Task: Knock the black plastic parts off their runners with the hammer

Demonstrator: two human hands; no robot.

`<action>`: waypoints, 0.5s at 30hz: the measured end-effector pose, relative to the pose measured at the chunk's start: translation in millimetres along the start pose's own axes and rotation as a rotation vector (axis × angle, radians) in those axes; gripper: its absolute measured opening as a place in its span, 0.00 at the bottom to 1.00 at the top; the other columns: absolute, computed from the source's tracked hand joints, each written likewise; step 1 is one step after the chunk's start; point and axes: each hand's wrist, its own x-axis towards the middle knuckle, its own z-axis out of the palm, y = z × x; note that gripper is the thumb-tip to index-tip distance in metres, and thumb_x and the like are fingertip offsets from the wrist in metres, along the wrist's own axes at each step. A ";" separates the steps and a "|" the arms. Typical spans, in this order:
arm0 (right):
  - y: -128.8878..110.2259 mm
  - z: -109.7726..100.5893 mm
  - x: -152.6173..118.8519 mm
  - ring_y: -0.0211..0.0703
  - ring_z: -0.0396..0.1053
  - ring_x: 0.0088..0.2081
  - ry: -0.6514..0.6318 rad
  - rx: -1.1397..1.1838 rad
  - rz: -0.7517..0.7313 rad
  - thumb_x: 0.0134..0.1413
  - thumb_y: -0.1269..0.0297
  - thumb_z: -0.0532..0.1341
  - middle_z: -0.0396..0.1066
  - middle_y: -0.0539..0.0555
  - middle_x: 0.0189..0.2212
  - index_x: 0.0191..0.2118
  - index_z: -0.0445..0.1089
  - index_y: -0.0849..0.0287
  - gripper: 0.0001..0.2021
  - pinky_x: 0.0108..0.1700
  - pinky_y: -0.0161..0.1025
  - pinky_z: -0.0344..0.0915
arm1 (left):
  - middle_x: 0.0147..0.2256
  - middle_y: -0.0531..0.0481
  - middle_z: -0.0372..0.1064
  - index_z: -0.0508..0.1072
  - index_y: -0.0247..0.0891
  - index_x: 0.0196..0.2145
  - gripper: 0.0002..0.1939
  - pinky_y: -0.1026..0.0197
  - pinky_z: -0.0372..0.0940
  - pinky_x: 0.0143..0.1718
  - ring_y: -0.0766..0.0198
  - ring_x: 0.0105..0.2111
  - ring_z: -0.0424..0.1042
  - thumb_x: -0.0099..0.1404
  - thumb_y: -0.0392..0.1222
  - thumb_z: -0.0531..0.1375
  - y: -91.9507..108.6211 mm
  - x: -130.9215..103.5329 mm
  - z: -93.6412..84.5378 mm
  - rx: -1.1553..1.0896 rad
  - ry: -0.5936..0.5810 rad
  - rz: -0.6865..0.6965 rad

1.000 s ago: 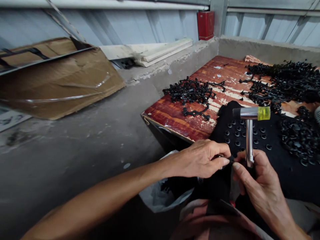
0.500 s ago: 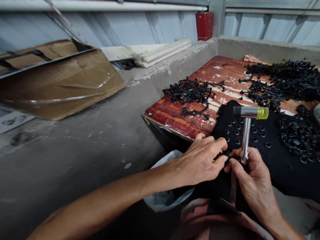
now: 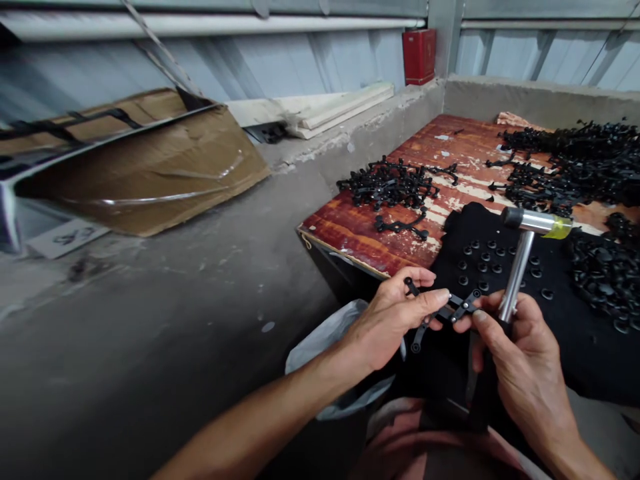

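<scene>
My left hand (image 3: 380, 320) is closed on a small black jointed linkage (image 3: 466, 307) with shiny rivets and round-eyed ends, held above my lap. My right hand (image 3: 530, 353) grips a small hammer (image 3: 521, 267) with a metal shaft, a black face and a yellow face, its head pointing up. The right thumb and forefinger also touch the linkage's right end. Just beyond the hands, a black cloth (image 3: 530, 327) carries rows of small round black caps (image 3: 484, 267).
A worn reddish board (image 3: 345, 230) bears a smaller heap of black linkages (image 3: 395, 183) on the left and a large heap (image 3: 585, 160) at the back right. More small black parts (image 3: 605, 273) are piled on the cloth. A cardboard box (image 3: 150, 173) and a white bag (image 3: 325, 333) are to the left.
The linkage, mostly hidden before, now shows spread between my hands. My left hand has turned and its fingers have opened out around it. The hammer head has shifted right and tilted.
</scene>
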 end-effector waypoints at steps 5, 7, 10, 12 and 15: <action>-2.7 4.5 -0.3 0.32 0.63 0.15 -0.003 0.019 0.004 0.51 0.58 0.68 0.74 0.48 0.25 0.37 0.64 0.55 0.13 0.15 0.29 0.60 | 0.30 0.51 0.69 0.67 0.35 0.35 0.24 0.64 0.68 0.24 0.66 0.29 0.70 0.46 0.47 0.72 4.7 0.9 1.6 -0.174 -0.079 -0.195; -4.0 6.2 0.0 0.33 0.64 0.15 0.000 0.023 0.009 0.51 0.58 0.68 0.74 0.48 0.25 0.36 0.64 0.55 0.13 0.15 0.30 0.61 | 0.30 0.49 0.70 0.69 0.33 0.32 0.23 0.66 0.67 0.23 0.67 0.27 0.70 0.46 0.48 0.72 4.5 1.6 2.0 -0.146 -0.169 -0.264; -5.4 6.6 -0.9 0.33 0.65 0.16 -0.011 0.022 0.025 0.50 0.57 0.68 0.74 0.49 0.27 0.37 0.65 0.56 0.14 0.14 0.30 0.63 | 0.25 0.51 0.69 0.70 0.33 0.32 0.20 0.69 0.66 0.20 0.70 0.22 0.68 0.47 0.47 0.72 7.6 4.7 2.6 -0.064 -0.185 -0.242; -6.6 3.9 -2.7 0.36 0.69 0.19 -0.029 0.013 0.035 0.51 0.56 0.68 0.75 0.52 0.32 0.38 0.66 0.56 0.14 0.15 0.31 0.65 | 0.21 0.54 0.67 0.71 0.33 0.31 0.17 0.70 0.63 0.17 0.72 0.18 0.65 0.50 0.44 0.71 13.1 9.4 2.4 0.007 -0.149 -0.202; -9.2 -5.6 -7.9 0.46 0.76 0.30 0.003 -0.024 0.016 0.51 0.54 0.68 0.75 0.57 0.43 0.40 0.68 0.55 0.15 0.15 0.32 0.67 | 0.18 0.57 0.65 0.70 0.32 0.27 0.10 0.73 0.53 0.11 0.77 0.12 0.57 0.54 0.38 0.68 23.8 19.0 2.3 0.043 -0.098 -0.222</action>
